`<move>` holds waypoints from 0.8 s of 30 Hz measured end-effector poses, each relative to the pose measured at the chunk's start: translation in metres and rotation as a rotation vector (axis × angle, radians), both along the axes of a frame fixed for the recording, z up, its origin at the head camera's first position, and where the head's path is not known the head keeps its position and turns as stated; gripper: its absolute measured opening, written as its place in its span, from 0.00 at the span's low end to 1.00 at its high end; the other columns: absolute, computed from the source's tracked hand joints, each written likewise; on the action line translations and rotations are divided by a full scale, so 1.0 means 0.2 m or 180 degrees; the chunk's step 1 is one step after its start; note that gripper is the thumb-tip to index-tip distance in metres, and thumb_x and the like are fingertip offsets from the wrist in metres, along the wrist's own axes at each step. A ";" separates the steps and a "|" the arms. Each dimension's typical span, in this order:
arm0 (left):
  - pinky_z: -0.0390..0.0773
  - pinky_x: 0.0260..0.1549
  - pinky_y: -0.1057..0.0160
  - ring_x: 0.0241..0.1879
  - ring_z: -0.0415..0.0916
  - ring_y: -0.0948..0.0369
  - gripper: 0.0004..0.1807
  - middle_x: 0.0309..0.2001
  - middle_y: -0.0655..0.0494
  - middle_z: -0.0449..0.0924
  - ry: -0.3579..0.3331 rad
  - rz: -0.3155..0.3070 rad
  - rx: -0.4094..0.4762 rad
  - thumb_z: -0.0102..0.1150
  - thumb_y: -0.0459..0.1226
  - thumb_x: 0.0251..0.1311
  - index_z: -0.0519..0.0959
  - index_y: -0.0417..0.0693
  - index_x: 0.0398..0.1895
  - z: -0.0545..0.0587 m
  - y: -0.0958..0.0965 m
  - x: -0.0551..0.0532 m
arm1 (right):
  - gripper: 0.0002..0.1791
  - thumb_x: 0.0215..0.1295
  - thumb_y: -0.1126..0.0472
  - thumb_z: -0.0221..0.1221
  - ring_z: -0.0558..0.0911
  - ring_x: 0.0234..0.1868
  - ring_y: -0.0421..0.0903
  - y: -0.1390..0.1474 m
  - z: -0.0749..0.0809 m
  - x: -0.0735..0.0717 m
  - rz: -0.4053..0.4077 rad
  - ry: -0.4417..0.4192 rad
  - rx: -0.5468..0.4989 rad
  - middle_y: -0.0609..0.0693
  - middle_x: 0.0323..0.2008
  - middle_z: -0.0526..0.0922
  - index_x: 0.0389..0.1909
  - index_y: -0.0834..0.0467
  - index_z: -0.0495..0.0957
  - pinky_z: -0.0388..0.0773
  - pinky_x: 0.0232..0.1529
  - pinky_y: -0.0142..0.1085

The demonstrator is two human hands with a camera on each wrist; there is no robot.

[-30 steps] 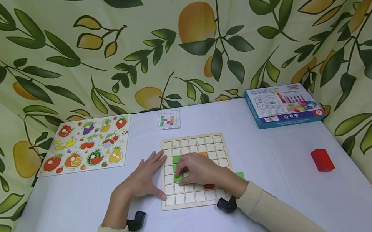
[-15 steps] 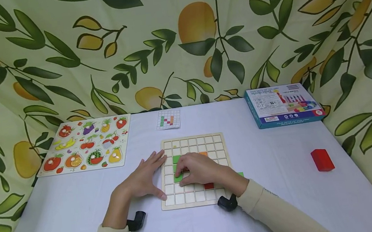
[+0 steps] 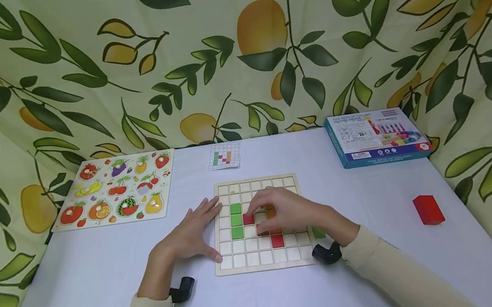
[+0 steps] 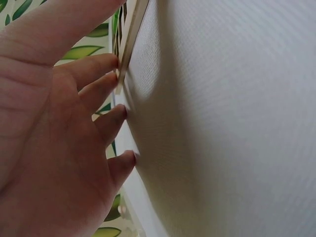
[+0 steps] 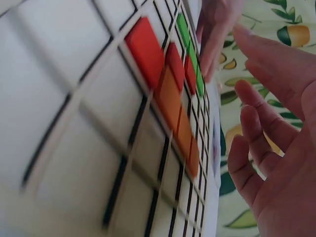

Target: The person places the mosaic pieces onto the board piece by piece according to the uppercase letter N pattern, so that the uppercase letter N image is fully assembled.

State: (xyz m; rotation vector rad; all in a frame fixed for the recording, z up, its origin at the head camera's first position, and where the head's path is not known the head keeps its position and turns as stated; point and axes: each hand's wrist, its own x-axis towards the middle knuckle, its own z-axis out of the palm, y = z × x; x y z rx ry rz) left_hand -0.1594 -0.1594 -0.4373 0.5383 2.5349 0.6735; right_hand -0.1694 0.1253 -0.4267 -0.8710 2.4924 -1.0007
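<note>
A wooden grid board [image 3: 253, 268] lies flat in front of the person. In its cells sit a column of green tiles [image 3: 236, 221], a diagonal of red tiles [image 3: 277, 241] and several orange tiles [image 5: 170, 103]. The left hand [image 3: 187, 236] spreads over the board's left edge, thumb and fingertips touching the frame. Above the middle of the board is the right hand [image 3: 291, 208], its fingers apart with nothing between them in the right wrist view. From the head view it covers part of the orange and red tiles.
Behind the board lies a paper card [image 3: 224, 156] with a coloured grid pattern. A fruit puzzle board [image 3: 112, 190] is at the back left, a blue box [image 3: 377, 137] at the back right. A red block [image 3: 428, 210] stands at right; a green piece [image 3: 318, 232] shows beside the board.
The right hand has come off the cell beside the green tiles and moved right, uncovering a red tile there. The left hand stays at the board's edge.
</note>
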 end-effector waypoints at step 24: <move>0.41 0.83 0.39 0.85 0.37 0.49 0.69 0.85 0.58 0.46 0.0036 0.0032 -0.0017 0.88 0.49 0.28 0.59 0.51 0.80 -0.01 0.01 0.00 | 0.27 0.49 0.51 0.79 0.80 0.58 0.44 0.56 -0.01 0.13 -0.0647 0.0136 0.0175 0.41 0.54 0.86 0.53 0.47 0.85 0.82 0.53 0.34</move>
